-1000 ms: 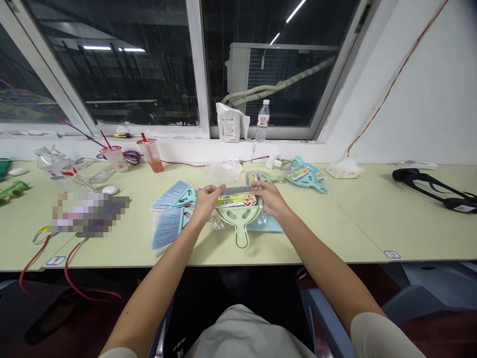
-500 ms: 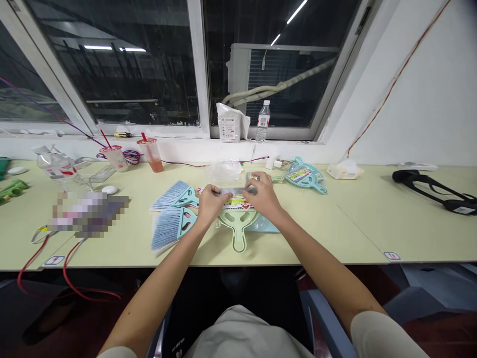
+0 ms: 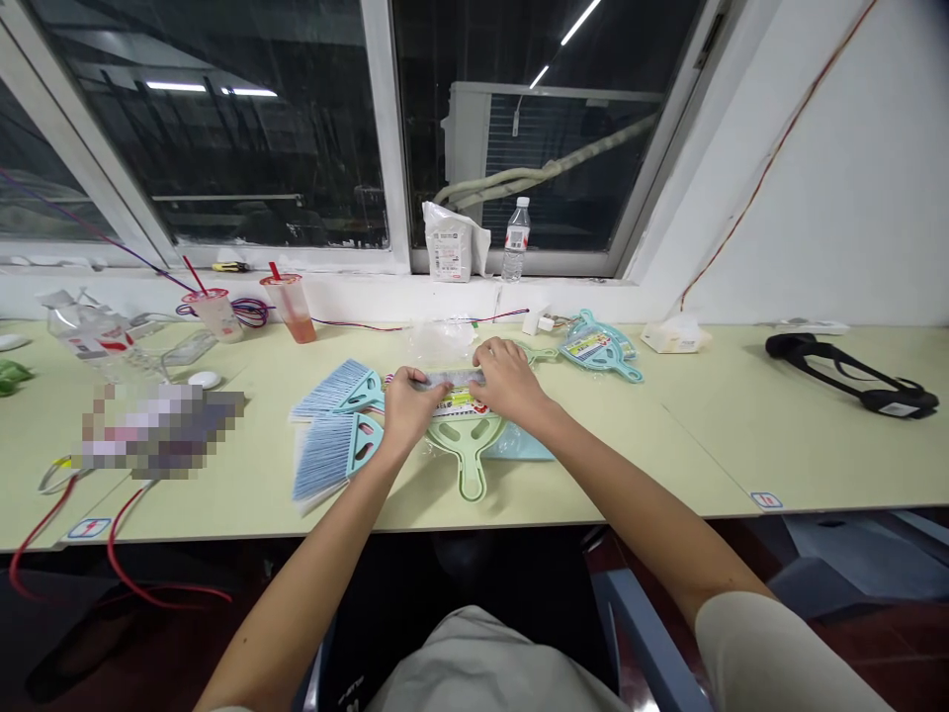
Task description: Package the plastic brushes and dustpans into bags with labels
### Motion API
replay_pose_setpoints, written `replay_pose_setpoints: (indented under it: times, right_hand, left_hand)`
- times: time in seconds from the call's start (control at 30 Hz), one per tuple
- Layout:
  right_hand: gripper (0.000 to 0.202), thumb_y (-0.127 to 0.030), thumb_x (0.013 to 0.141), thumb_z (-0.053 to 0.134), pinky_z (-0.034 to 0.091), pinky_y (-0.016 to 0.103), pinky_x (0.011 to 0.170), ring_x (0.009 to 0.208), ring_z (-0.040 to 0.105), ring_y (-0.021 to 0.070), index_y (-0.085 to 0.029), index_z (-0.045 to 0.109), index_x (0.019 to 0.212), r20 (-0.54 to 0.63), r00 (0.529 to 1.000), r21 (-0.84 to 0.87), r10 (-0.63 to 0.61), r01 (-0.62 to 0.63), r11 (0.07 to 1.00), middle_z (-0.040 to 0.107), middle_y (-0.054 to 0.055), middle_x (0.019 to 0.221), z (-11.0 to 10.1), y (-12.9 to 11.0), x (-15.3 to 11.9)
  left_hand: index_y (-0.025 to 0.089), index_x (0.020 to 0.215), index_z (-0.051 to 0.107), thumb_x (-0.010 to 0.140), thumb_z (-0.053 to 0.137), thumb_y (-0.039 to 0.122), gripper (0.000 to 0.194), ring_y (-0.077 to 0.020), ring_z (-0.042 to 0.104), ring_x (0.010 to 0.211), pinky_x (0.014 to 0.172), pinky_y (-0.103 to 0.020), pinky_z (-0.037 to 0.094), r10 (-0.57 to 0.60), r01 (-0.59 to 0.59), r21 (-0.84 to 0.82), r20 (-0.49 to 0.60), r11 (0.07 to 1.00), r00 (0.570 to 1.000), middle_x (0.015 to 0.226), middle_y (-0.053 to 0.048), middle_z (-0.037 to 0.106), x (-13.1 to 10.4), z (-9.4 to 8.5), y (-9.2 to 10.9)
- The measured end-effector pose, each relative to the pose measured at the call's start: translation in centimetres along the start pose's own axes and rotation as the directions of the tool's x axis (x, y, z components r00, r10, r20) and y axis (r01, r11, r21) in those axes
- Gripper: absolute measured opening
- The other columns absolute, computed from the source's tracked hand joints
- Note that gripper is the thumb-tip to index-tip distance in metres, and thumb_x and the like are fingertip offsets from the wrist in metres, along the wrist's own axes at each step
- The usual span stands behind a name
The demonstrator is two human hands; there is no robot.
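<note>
A small light-green dustpan (image 3: 469, 441) with a printed label (image 3: 461, 402) lies in front of me, handle toward me. Along its far edge runs a greyish strip (image 3: 456, 378), perhaps brush bristles or plastic wrap; I cannot tell. My left hand (image 3: 409, 407) pinches the left end of this edge, thumb on top. At the right end, my right hand (image 3: 505, 379) is closed over the edge with fingers curled. Two blue hand brooms (image 3: 326, 455) lie left of my left hand. A flat light-blue piece (image 3: 523, 445) shows under the green dustpan's right side.
Behind my hands lies clear plastic wrap (image 3: 441, 341). More dustpans in turquoise (image 3: 600, 346) sit at the back right, near a tissue pack (image 3: 674, 336) and a black strapped device (image 3: 852, 376). Drink cups (image 3: 291, 309) and a large bottle (image 3: 96, 331) stand back left.
The view has shifted slightly, so everything sits a little further left. My right hand's fingers have closed down more over the far edge; the left hand keeps its pinch.
</note>
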State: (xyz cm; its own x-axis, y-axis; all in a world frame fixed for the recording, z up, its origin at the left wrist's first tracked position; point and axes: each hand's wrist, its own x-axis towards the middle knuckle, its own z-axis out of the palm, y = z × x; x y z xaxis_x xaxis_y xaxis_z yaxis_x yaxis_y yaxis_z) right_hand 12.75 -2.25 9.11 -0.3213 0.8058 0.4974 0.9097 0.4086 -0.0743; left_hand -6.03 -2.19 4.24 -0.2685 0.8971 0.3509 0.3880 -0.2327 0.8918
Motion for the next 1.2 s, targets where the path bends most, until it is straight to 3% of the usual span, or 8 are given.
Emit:
replay_pose_setpoints:
  times: [0.13, 0.23, 0.3, 0.4, 0.5, 0.83, 1.03, 1.2]
  right_hand:
    - [0.022, -0.022, 0.082, 0.065, 0.042, 0.046, 0.098, 0.111, 0.053, 0.0319, -0.019, 0.061, 0.103, -0.007, 0.989, 0.119, 0.145, -0.143, 0.983, 0.059, 0.015, 0.116, 0.2, 2.4, -0.1]
    - [0.021, -0.027, 0.080, 0.067, 0.049, 0.043, 0.090, 0.100, 0.061, 0.0267, -0.021, 0.058, 0.098, 0.051, 0.956, 0.434, 0.288, -0.280, 0.856, 0.063, 0.010, 0.109, 0.7, 4.1, -0.4]
    - [0.023, -0.032, 0.081, 0.068, 0.053, 0.041, 0.082, 0.088, 0.065, 0.0234, -0.022, 0.058, 0.099, 0.200, 0.910, 0.706, 0.364, -0.392, 0.590, 0.067, 0.006, 0.100, 1.0, 4.8, -0.7]
    - [0.030, -0.037, 0.081, 0.071, 0.057, 0.040, 0.073, 0.076, 0.068, 0.0213, -0.023, 0.061, 0.106, 0.428, 0.855, 0.881, 0.292, -0.467, 0.075, 0.069, 0.004, 0.091, 1.2, 5.2, -1.3]
    - [0.039, -0.036, 0.078, 0.078, 0.059, 0.040, 0.071, 0.072, 0.068, 0.0200, -0.023, 0.066, 0.113, 0.449, 0.873, 0.893, 0.193, -0.430, -0.131, 0.070, 0.002, 0.087, 1.3, 5.4, -1.9]
    - [0.038, -0.035, 0.080, 0.077, 0.058, 0.034, 0.068, 0.070, 0.066, 0.0164, -0.025, 0.071, 0.117, 0.424, 0.880, 0.902, 0.212, -0.388, -0.190, 0.069, 0.001, 0.083, 2.6, 5.9, -2.1]
    - [0.023, -0.031, 0.078, 0.078, 0.055, 0.029, 0.060, 0.064, 0.064, 0.0147, -0.018, 0.075, 0.098, 0.424, 0.839, 0.905, 0.341, -0.382, -0.186, 0.071, 0.003, 0.081, 2.3, 6.4, -1.4]
    - [0.015, -0.024, 0.084, 0.071, 0.055, 0.028, 0.060, 0.061, 0.064, 0.0148, -0.018, 0.075, 0.097, 0.467, 0.806, 0.884, 0.363, -0.437, -0.166, 0.070, 0.002, 0.075, 2.0, 7.1, -0.9]
  left_hand:
    - [0.021, 0.085, 0.054, 0.064, 0.083, 0.040, 0.040, -0.0134, 0.049, 0.067, 0.060, -0.026, 0.037, 0.004, -0.003, 0.008, -0.040, 1.000, 0.999, 0.078, 0.003, 0.055, 0.1, -0.4, 0.0]
    - [0.021, 0.085, 0.054, 0.065, 0.083, 0.041, 0.040, -0.0132, 0.048, 0.067, 0.061, -0.026, 0.037, -0.005, 0.006, 0.006, -0.055, 1.000, 0.998, 0.079, 0.002, 0.056, 0.1, -0.5, 0.4]
    - [0.021, 0.085, 0.054, 0.065, 0.083, 0.041, 0.040, -0.0130, 0.048, 0.067, 0.061, -0.025, 0.038, -0.008, 0.007, -0.011, -0.060, 1.000, 0.998, 0.079, 0.002, 0.056, 0.1, -0.4, 0.8]
    - [0.021, 0.083, 0.055, 0.065, 0.082, 0.041, 0.038, -0.0126, 0.048, 0.067, 0.060, -0.025, 0.037, -0.007, 0.004, -0.044, -0.063, 0.999, 0.998, 0.078, 0.002, 0.056, 0.2, -0.3, 1.1]
    - [0.020, 0.083, 0.057, 0.067, 0.080, 0.040, 0.034, -0.0124, 0.050, 0.066, 0.059, -0.024, 0.039, -0.038, 0.034, -0.123, -0.028, 0.992, 0.999, 0.076, 0.002, 0.057, 0.6, -0.2, 0.7]
    - [0.018, 0.096, 0.070, 0.068, 0.070, 0.034, 0.033, -0.0147, 0.060, 0.066, 0.058, -0.027, 0.048, -0.192, 0.273, -0.528, 0.205, 0.804, 0.960, 0.087, -0.003, 0.066, 1.4, -1.0, -0.3]
    - [0.016, 0.097, 0.072, 0.071, 0.069, 0.024, 0.027, -0.0172, 0.066, 0.068, 0.058, -0.030, 0.055, -0.171, 0.458, -0.589, 0.478, 0.665, 0.862, 0.089, -0.007, 0.070, 1.7, -2.7, 0.2]
    - [0.017, 0.101, 0.073, 0.077, 0.080, 0.029, 0.028, -0.0206, 0.072, 0.081, 0.074, -0.036, 0.063, -0.035, 0.472, -0.553, 0.624, 0.687, 0.781, 0.092, -0.009, 0.072, 2.0, -3.8, -0.6]
